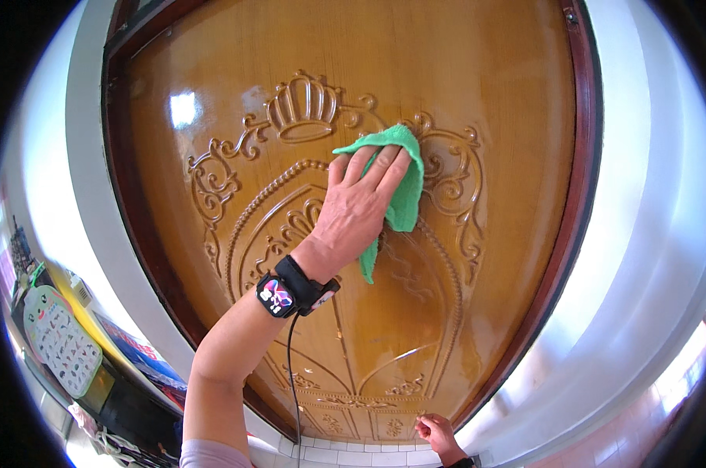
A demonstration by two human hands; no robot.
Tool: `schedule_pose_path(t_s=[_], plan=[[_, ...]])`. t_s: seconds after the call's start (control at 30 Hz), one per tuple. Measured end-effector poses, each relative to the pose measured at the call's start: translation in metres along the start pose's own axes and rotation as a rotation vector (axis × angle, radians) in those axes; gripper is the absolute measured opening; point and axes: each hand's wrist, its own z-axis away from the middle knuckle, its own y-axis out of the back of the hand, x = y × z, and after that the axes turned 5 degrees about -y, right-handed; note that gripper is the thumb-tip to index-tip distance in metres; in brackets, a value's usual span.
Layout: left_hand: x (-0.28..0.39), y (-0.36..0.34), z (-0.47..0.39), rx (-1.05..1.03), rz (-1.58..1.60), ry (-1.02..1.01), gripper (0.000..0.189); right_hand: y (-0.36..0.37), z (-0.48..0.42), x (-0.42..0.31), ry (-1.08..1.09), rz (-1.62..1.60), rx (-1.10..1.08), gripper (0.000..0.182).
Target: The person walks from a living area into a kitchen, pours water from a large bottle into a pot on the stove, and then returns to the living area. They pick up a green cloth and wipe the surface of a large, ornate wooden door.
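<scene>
My left hand (358,205) presses a green cloth (408,193) flat against a varnished wooden door (517,193). The cloth bunches under the fingers, and one corner hangs below the palm. It covers part of the carved scrollwork, just right of a carved crown (303,108). A smartwatch (275,296) and a black strap (297,278) are on the left wrist. Low in the view, my right hand (436,432) hangs in front of the door's lower panels, its fingers curled and nothing visible in them.
A thin black cable (290,362) drops from the left wrist. The dark red door frame (584,175) borders white walls (628,146) on either side. At left are a children's picture board (63,339) and a black surface (133,403) with cords. White tiles (358,457) lie below the door.
</scene>
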Motion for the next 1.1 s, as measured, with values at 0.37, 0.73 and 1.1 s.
schedule_pose_path(t_s=[0.37, 0.73, 1.1], plan=[[0.017, 0.001, -0.021, 0.077, -0.068, 0.014, 0.060, -0.018, -0.010, 0.006, -0.056, -0.040, 0.003, 0.013], [0.017, 0.002, -0.026, 0.170, -0.082, 0.034, 0.049, -0.017, -0.013, 0.005, -0.083, -0.019, -0.010, 0.014], [-0.007, 0.005, -0.015, 0.076, -0.161, -0.008, 0.046, 0.015, 0.006, 0.004, -0.036, 0.005, 0.011, 0.015]])
